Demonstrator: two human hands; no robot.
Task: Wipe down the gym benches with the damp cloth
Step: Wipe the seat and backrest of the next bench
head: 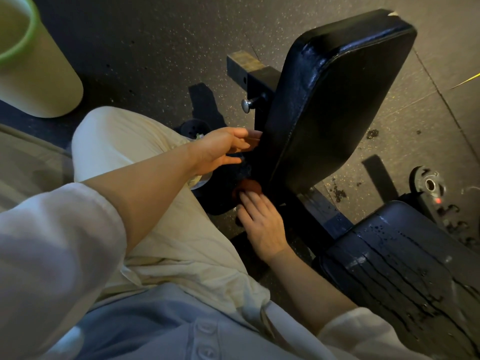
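Bench back pad (332,100) — black, glossy vinyl, tilted upward — occupies the upper right of the view and serves as the reference for all that follows. Just below its lower end lies the seat pad (405,258), also black, its surface cracked and beaded with water drops. Between the two pads runs the dark steel frame (319,203); a silver pull-pin knob (246,105) projects from the frame at the pad's left edge. At the same edge, lower down, the left hand (223,149) reaches in with fingers spread wide and fingertips touching the pad's side, holding nothing. Beneath the pad's lower left corner, the right hand (262,222) lies palm down, fingers extended over a small reddish-brown object (249,187) — possibly the cloth, though too dark to tell; whether it is gripped cannot be told. Far left of the pad stands a pale bucket (39,74) with a green rim, on speckled rubber flooring (155,48).
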